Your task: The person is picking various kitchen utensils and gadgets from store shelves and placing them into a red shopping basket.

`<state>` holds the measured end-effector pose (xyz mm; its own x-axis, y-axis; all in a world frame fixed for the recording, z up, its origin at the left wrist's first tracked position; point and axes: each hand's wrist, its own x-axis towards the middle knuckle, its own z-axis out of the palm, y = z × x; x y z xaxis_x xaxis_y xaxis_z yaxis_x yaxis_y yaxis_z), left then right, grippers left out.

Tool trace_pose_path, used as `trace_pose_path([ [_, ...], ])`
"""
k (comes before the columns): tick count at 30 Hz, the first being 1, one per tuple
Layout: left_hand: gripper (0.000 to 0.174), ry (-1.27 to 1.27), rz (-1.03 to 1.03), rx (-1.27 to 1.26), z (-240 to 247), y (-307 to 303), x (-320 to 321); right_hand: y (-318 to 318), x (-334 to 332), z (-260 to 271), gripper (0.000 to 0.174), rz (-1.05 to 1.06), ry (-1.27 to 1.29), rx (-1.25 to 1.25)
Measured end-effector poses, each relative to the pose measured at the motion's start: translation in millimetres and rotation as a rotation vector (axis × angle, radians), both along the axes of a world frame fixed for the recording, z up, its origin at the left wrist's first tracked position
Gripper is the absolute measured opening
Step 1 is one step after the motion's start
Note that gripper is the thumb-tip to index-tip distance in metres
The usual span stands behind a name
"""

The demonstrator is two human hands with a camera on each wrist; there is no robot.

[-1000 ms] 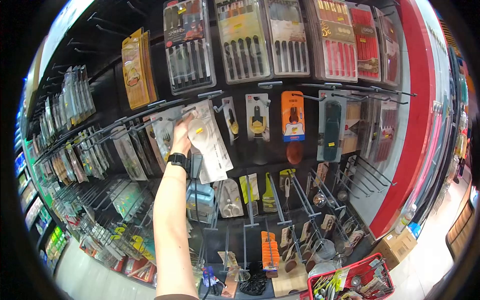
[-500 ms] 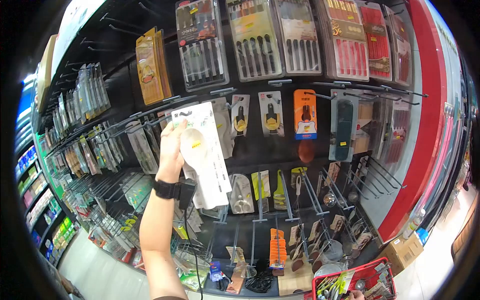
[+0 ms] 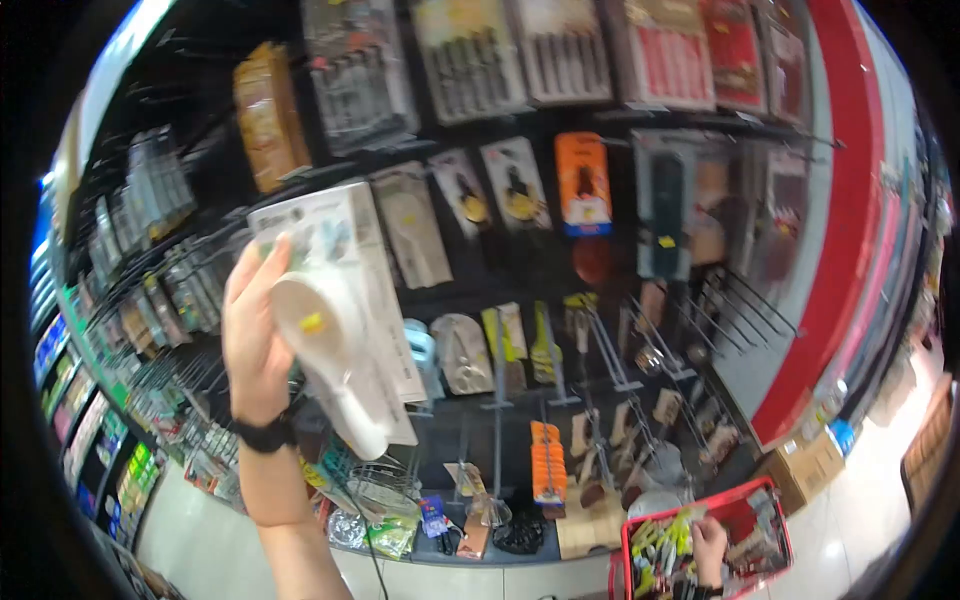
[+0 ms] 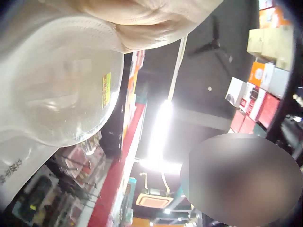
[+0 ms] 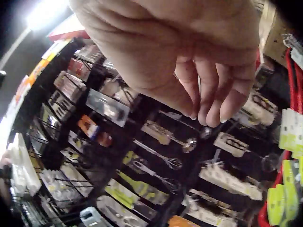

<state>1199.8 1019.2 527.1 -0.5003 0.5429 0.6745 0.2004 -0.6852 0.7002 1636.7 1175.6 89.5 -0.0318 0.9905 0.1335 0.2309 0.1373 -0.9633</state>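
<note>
My left hand point(image 3: 255, 325) grips a carded white rice paddle point(image 3: 325, 320) by its left edge, in front of the racks. Behind its front card shows the edge of a further white card. Up close in the left wrist view, clear plastic covers the paddle's round bowl point(image 4: 57, 94), which bears a yellow price sticker point(image 4: 106, 90); part of my hand point(image 4: 156, 19) shows above it. Low on the right, my right hand point(image 3: 710, 548) hangs over a red basket point(image 3: 745, 515) of packaged utensils. In the right wrist view its fingers point(image 5: 213, 92) curl loosely, with nothing visible between them.
Hooks hold a similar carded paddle point(image 3: 415, 225), an orange-carded spoon point(image 3: 583, 185) and cutlery packs point(image 3: 470, 65). Lower prongs carry whisks, ladles and orange packs point(image 3: 547, 465). A cardboard box point(image 3: 805, 465) stands beside the basket. A cord point(image 3: 375, 560) hangs below the left wrist.
My left hand has brought the rice paddle pack off the hook area, left and closer to me, tilting it. My right hand has come into fuller view over the basket.
</note>
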Motion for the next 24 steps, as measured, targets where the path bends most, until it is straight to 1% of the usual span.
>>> trace_pose_path([
  [1,0.018,-0.023,0.069,0.002,-11.6,2.4,30.4,-1.9,-10.2,28.7,0.01,0.015,0.007,0.172],
  [2,0.021,0.041,0.102,-0.039,-26.0,3.5,49.5,-9.3,-18.7,66.1,0.011,0.02,0.028,0.16],
  [3,0.024,0.121,-0.007,-0.08,-47.1,1.1,54.4,-14.8,-19.7,93.7,0.014,0.058,0.069,0.06],
  [4,0.023,0.105,0.016,-0.073,-64.4,8.5,82.2,-18.2,-23.0,114.5,0.017,0.09,0.212,0.086],
  [6,0.022,0.22,-0.153,-0.19,-104.3,22.3,109.2,-32.6,-19.0,163.0,0.026,0.19,0.314,0.147],
  [7,0.022,0.224,-0.3,-0.273,-122.0,31.4,126.1,-36.7,-14.5,174.2,0.034,0.276,0.412,0.208],
  [8,0.021,0.229,-0.445,-0.351,-139.0,41.3,142.9,-42.4,-12.0,189.6,0.042,0.332,0.452,0.252],
  [10,0.024,0.333,-0.686,-0.572,-172.5,64.2,171.1,-48.2,-3.8,207.4,0.051,0.38,0.353,0.341],
  [12,0.026,0.466,-0.847,-0.632,-212.8,91.2,203.5,-55.1,9.1,224.2,0.051,0.347,-0.023,0.408],
  [13,0.027,0.502,-0.916,-0.629,-229.1,100.8,219.1,-58.3,12.5,226.5,0.043,0.297,-0.178,0.42],
  [14,0.028,0.538,-0.983,-0.624,-242.5,109.9,234.2,-59.7,18.8,222.9,0.035,0.277,-0.261,0.376],
  [16,0.029,0.626,-1.104,-0.556,-260.9,125.5,259.1,-63.0,31.8,213.1,0.03,0.272,-0.357,0.247],
  [17,0.028,0.665,-1.042,-0.437,-271.5,131.2,273.4,-66.7,36.6,211.3,0.027,0.267,-0.394,0.209],
  [18,0.028,0.659,-1.053,-0.439,-278.5,137.9,284.5,-68.5,41.5,206.4,0.027,0.261,-0.4,0.199],
  [20,0.029,0.672,-1.148,-0.508,-290.7,152.8,303.2,-67.2,52.6,186.1,0.025,0.132,-0.464,0.172],
  [21,0.029,0.669,-1.159,-0.51,-300.1,160.7,312.9,-64.9,59.4,174.1,0.022,0.087,-0.458,0.147],
  [22,0.031,0.75,-1.117,-0.481,-310.1,169.6,322.6,-63.0,66.0,165.6,0.022,0.08,-0.461,0.141],
  [23,0.032,0.83,-1.072,-0.451,-318.9,176.3,329.7,-61.4,72.6,158.1,0.02,0.029,-0.477,0.07],
  [24,0.032,0.828,-1.081,-0.451,-325.3,180.4,333.9,-59.0,78.8,148.4,0.018,-0.021,-0.492,-0.002],
])
